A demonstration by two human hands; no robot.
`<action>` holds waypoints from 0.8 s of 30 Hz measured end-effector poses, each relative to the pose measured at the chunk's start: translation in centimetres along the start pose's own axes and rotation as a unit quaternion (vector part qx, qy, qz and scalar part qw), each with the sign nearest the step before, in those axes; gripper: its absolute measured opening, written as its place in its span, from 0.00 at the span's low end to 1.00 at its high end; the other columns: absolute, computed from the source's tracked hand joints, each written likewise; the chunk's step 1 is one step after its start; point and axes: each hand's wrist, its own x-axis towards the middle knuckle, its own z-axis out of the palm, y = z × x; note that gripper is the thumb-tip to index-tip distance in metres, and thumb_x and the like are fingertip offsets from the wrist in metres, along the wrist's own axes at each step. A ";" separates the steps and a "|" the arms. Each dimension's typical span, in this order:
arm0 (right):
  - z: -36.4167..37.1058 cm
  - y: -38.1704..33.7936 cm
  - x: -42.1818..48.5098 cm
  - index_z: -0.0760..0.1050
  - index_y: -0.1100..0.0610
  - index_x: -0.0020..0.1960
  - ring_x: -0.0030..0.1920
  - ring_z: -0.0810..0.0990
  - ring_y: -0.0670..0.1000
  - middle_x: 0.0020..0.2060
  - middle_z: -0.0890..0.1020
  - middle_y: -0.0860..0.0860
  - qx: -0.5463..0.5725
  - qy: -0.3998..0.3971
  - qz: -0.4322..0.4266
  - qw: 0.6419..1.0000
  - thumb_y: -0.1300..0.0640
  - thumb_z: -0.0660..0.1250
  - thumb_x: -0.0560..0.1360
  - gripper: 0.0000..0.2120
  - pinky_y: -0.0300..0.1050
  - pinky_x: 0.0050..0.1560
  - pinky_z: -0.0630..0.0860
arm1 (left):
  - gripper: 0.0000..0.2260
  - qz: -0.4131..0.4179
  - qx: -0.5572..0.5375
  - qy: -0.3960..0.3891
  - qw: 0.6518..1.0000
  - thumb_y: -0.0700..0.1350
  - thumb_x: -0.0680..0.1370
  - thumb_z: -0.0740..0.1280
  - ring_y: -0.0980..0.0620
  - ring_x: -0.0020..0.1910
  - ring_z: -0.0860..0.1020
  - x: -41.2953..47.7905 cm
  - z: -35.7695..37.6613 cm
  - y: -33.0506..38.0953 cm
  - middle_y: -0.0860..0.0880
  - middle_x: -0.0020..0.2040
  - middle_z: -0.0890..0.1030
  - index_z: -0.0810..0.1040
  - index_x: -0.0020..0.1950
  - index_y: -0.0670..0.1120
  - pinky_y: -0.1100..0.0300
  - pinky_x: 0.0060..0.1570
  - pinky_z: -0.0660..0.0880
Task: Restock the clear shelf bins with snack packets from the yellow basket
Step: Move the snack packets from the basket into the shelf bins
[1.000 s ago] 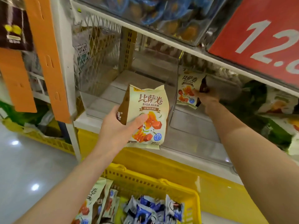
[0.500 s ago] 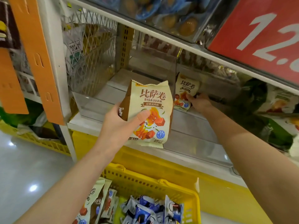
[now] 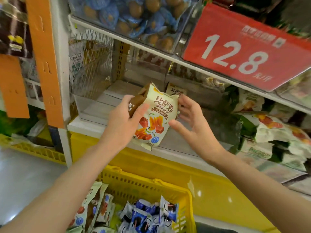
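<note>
Packet (image 3: 156, 118), cream with a brown side and red-orange print: upright, tilted slightly, held in front of the clear bins (image 3: 90, 106), above the front edge of the shelf (image 3: 84, 126). My left hand (image 3: 122, 121) grips it at its left side, thumb across the printed face, fingers behind the brown gusset. My right hand (image 3: 190, 125) is wide, fingers spread and holding nothing, palm turned toward the packet's right edge; its upper fingertips are at that edge, and I cannot tell whether they touch. Second packet (image 3: 175, 91), same print: upright far back in a bin, lower part hidden behind the first. Basket (image 3: 144, 180), yellow: below both hands, under the shelf front, holding more cream packets along its left side and blue-and-white packets in the middle. Sign (image 3: 244, 52), red, reading 12.8: on the upper shelf rail, above my right hand.
</note>
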 end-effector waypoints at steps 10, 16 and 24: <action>-4.1 -1.8 -2.8 0.75 0.46 0.52 0.47 0.82 0.39 0.46 0.84 0.40 0.093 0.035 0.070 0.993 0.43 0.70 0.62 0.20 0.31 0.41 0.78 | 0.10 0.165 -0.089 -0.081 0.979 0.54 0.79 0.54 0.63 0.45 0.78 -1.7 2.3 2.5 0.59 0.49 0.78 0.65 0.61 0.62 0.72 0.37 0.73; -7.5 0.2 -2.9 0.77 0.49 0.49 0.43 0.84 0.45 0.43 0.85 0.44 0.088 0.092 0.120 0.985 0.44 0.73 0.58 0.21 0.35 0.36 0.79 | 0.19 0.157 0.012 -0.142 0.977 0.57 0.80 0.51 0.60 0.51 0.76 0.3 6.6 2.7 0.52 0.57 0.76 0.64 0.68 0.52 0.65 0.45 0.74; -10.3 5.7 0.4 0.72 0.47 0.49 0.42 0.82 0.40 0.44 0.82 0.42 -0.047 0.258 0.158 0.952 0.50 0.75 0.67 0.15 0.35 0.36 0.78 | 0.15 0.230 0.364 -0.191 0.882 0.54 0.82 0.49 0.51 0.43 0.79 1.2 10.9 -2.5 0.50 0.48 0.80 0.73 0.55 0.50 0.58 0.37 0.71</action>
